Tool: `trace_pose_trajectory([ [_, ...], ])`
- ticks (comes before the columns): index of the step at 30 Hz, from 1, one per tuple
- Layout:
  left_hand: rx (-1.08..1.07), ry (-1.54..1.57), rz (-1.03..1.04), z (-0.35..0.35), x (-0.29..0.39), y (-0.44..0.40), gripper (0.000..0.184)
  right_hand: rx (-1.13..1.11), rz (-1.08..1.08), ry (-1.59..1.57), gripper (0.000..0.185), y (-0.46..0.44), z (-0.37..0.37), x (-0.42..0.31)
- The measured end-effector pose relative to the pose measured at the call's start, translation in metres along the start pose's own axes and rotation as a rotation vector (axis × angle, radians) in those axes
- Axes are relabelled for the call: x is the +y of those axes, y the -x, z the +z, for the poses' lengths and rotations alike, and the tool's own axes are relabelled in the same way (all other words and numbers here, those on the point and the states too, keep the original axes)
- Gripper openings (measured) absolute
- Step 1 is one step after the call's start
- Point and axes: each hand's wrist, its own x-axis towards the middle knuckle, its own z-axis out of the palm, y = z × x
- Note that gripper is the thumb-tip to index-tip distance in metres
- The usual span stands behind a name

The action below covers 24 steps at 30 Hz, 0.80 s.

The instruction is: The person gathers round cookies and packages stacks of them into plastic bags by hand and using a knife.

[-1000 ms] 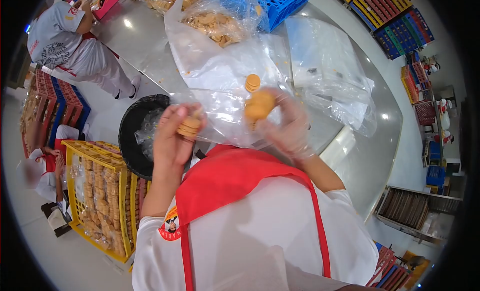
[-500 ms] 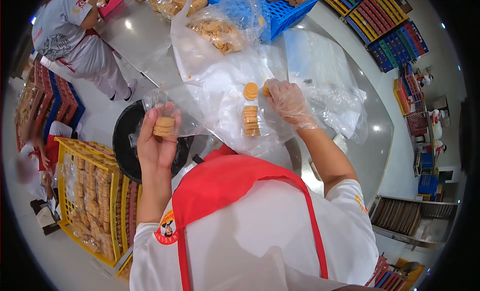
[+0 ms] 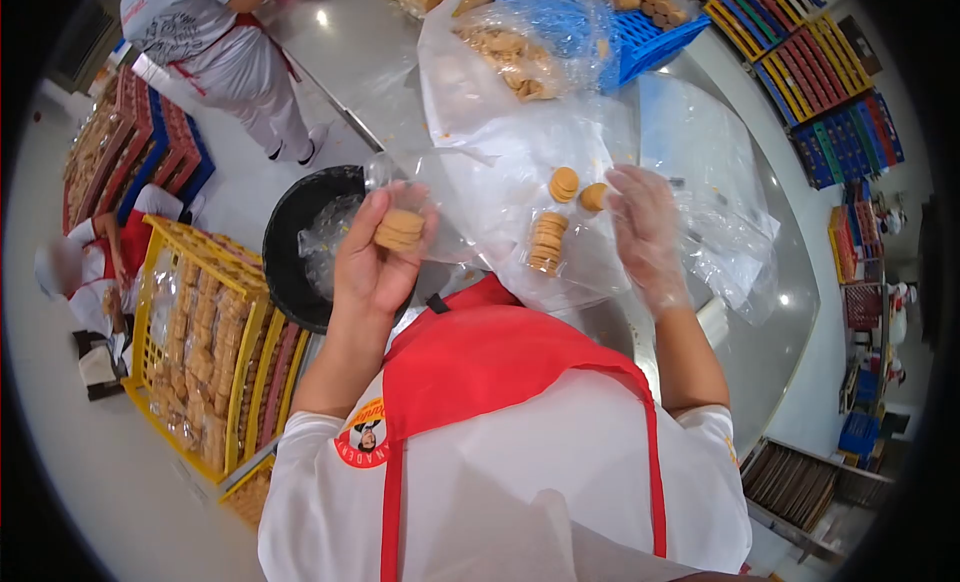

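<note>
My bare left hand (image 3: 365, 267) is closed around a short stack of round cookies (image 3: 399, 230), with clear plastic bag film (image 3: 455, 207) stretching to the right of it. Whether that stack is inside the film is hard to tell. In a clear plastic glove, my right hand (image 3: 648, 237) has its fingers stretched out beside a small cookie pile (image 3: 593, 197). Close to this pile, on white plastic sheeting (image 3: 500, 167), sit another small stack (image 3: 563, 184) and a longer toppled row of cookies (image 3: 547, 244).
A bag of broken cookies (image 3: 515, 62) and a blue crate (image 3: 650, 47) are at the back. Flat plastic bags (image 3: 700, 142) lie right. A black bin (image 3: 285, 242) stands left, near yellow crates (image 3: 200, 352) of packed cookies. Another person (image 3: 215, 52) stands at the table's far left.
The view has shifted, moving the scene rightward. My right hand has let go of the small cookie pile and drawn slightly away. My left hand still holds its stack.
</note>
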Motion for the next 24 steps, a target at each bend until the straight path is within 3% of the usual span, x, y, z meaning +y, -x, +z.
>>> trace_pose_trajectory([
  [3, -0.055, -0.058, 0.035, 0.009, -0.007, 0.001, 0.016, -0.035, -0.016, -0.354, 0.021, -0.019, -0.035, -0.06],
  [6, -0.088, -0.122, 0.077, 0.019, -0.015, 0.002, 0.016, -0.205, -0.141, -0.318, 0.018, -0.039, -0.045, -0.1],
  [10, -0.22, -0.327, 0.135, 0.021, -0.02, 0.006, 0.016, -0.344, -0.101, -0.531, 0.025, -0.041, -0.017, -0.095],
  [12, -0.232, -0.342, 0.13, 0.02, -0.025, 0.008, 0.016, -0.447, 0.108, -0.819, 0.029, -0.039, -0.012, -0.1],
  [16, -0.238, -0.364, 0.127, 0.021, -0.024, 0.009, 0.019, -0.694, 0.78, -1.378, 0.032, -0.042, -0.018, -0.102],
  [18, -0.229, -0.387, 0.109, 0.02, -0.023, 0.011, 0.023, -0.681, 0.916, -1.453, 0.033, -0.037, -0.01, -0.098],
  [21, -0.179, -0.428, 0.107, 0.026, -0.03, 0.013, 0.037, -0.517, -0.102, -0.484, 0.033, -0.032, 0.003, -0.1],
  [23, -0.184, -0.468, 0.085, 0.028, -0.027, 0.013, 0.047, -0.477, -0.141, -0.475, 0.032, -0.024, 0.014, -0.099],
  [24, -0.187, -0.487, 0.073, 0.029, -0.027, 0.013, 0.053, -0.518, -0.027, -0.577, 0.031, -0.022, 0.014, -0.101],
])
